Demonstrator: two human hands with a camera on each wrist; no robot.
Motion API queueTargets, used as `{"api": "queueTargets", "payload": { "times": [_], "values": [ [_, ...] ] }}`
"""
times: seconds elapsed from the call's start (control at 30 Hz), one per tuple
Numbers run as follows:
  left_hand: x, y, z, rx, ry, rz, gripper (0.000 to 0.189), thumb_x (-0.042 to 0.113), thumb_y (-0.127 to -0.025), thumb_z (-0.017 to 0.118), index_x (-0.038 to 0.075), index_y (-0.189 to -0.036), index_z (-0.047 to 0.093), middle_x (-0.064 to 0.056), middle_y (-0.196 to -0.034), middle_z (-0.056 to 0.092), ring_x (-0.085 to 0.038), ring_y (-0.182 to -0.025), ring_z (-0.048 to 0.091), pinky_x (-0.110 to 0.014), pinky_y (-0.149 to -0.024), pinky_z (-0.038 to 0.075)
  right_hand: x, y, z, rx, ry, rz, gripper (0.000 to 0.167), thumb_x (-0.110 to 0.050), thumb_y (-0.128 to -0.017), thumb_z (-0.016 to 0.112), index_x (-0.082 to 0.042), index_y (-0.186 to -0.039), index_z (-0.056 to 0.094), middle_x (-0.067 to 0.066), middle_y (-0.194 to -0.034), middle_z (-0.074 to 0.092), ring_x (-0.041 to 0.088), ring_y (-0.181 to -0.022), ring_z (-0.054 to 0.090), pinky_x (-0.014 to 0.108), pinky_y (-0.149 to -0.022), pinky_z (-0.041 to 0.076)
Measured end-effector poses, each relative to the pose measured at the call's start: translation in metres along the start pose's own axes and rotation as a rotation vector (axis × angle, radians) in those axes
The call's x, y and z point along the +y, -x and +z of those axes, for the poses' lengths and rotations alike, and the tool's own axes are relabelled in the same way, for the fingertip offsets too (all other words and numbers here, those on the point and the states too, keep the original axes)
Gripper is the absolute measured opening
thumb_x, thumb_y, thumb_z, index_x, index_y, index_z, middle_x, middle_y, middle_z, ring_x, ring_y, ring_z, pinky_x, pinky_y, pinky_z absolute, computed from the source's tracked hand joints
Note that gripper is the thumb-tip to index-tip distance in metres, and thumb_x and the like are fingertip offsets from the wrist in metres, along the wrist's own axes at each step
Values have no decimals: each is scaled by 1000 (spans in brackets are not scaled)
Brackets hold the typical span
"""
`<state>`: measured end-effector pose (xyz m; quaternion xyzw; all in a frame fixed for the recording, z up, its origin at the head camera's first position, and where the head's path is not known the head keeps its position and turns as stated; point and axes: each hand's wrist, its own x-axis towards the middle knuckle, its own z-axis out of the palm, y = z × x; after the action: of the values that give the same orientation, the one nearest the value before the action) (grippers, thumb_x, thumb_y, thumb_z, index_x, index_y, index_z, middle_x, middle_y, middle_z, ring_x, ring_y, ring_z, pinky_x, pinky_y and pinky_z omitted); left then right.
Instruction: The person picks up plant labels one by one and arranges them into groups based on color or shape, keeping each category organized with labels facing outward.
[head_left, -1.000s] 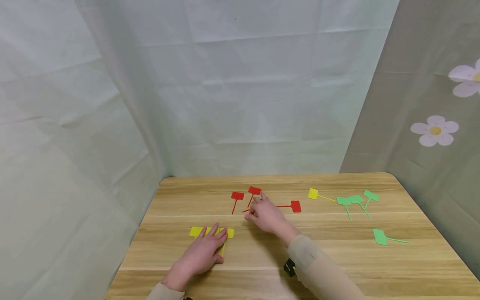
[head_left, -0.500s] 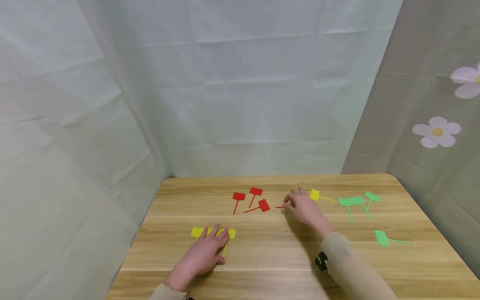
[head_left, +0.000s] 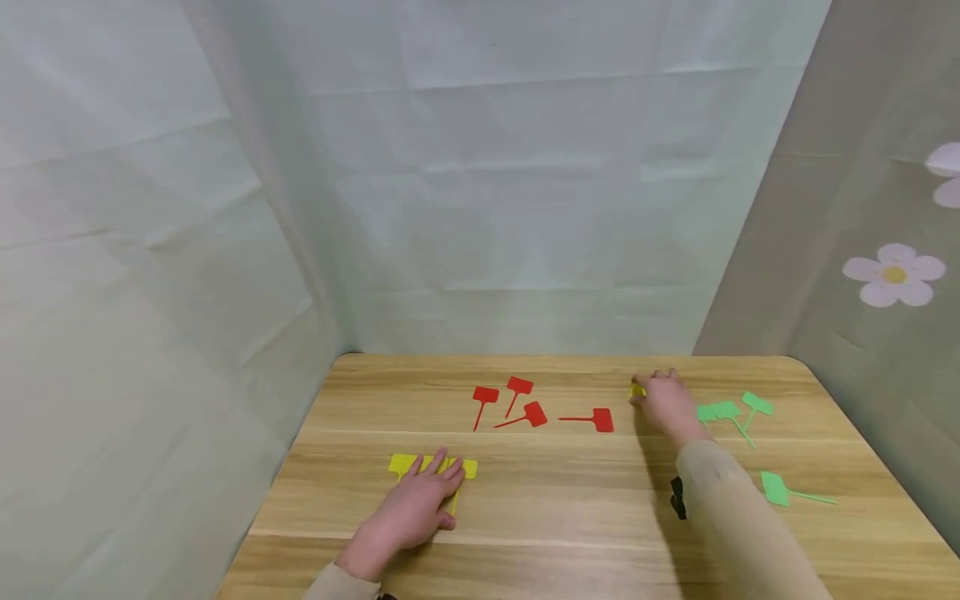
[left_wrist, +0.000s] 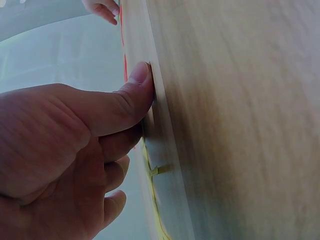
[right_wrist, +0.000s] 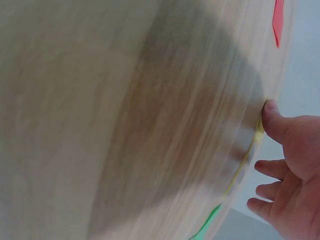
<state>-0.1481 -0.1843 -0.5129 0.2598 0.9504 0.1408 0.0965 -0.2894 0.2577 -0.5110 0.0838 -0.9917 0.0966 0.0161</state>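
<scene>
My left hand (head_left: 414, 506) lies with spread fingers over a row of yellow plant labels (head_left: 404, 463), hiding most of them. In the left wrist view its thumb reaches down to the wood, with a yellow edge (left_wrist: 154, 171) beyond the fingers. At the back right my right hand (head_left: 667, 406) has thumb and index finger on the head of a single yellow plant label (head_left: 637, 391), one on either side. The right wrist view shows the thumb at that label (right_wrist: 259, 131), which lies along the tabletop; the other fingers are apart from it.
Several red plant labels, one at the right end (head_left: 603, 420), lie across the back middle of the wooden table (head_left: 555, 508). Several green labels, including a lone one (head_left: 776, 489), lie to the right, partly behind my right arm. A pale cloth backdrop (head_left: 525, 208) stands behind.
My right hand has moved right, from the red labels to the single yellow label. Two red labels it partly covered now show fully. My left hand stays on the yellow row.
</scene>
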Motion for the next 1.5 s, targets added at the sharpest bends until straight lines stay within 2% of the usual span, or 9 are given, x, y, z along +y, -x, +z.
{"api": "queueTargets", "payload": {
  "times": [0.2,0.5,0.77,1.27,1.5],
  "values": [
    [0,-2,2,1,-2,3,74,21,-85,88,-2,-149,61,-16,-161,51,-44,-155,35,-67,-125,24,-3,-2,-1,-37,6,96,34,-18,-100,76,0,-128,72,40,-140,57,72,-142,31,77,-114,34],
    [1,-3,2,-6,-11,-15,73,21,-85,88,-1,-149,61,-15,-161,51,-43,-156,34,-66,-125,23,-13,-11,0,-6,26,180,23,-19,-95,80,-3,-112,80,40,-142,56,69,-147,24,78,-117,26],
    [4,-3,1,-4,-21,-16,75,21,-83,89,-1,-149,61,-15,-160,52,-43,-155,35,-65,-125,24,-18,-13,-2,-9,105,204,33,-26,-92,84,0,-112,79,39,-141,57,67,-146,30,76,-116,31],
    [2,-5,1,-33,-14,-33,72,20,-87,88,0,-150,60,-15,-161,51,-42,-156,33,-65,-126,23,-21,-16,-4,-25,123,198,32,-25,-94,83,1,-111,78,37,-142,57,65,-149,26,76,-119,26],
    [2,-5,1,-31,-18,-28,72,21,-86,88,-1,-150,60,-15,-161,51,-42,-156,34,-65,-126,24,-18,-19,-3,-3,201,181,45,-34,-90,87,3,-113,77,37,-139,59,65,-147,30,74,-117,33]
  ]
}}
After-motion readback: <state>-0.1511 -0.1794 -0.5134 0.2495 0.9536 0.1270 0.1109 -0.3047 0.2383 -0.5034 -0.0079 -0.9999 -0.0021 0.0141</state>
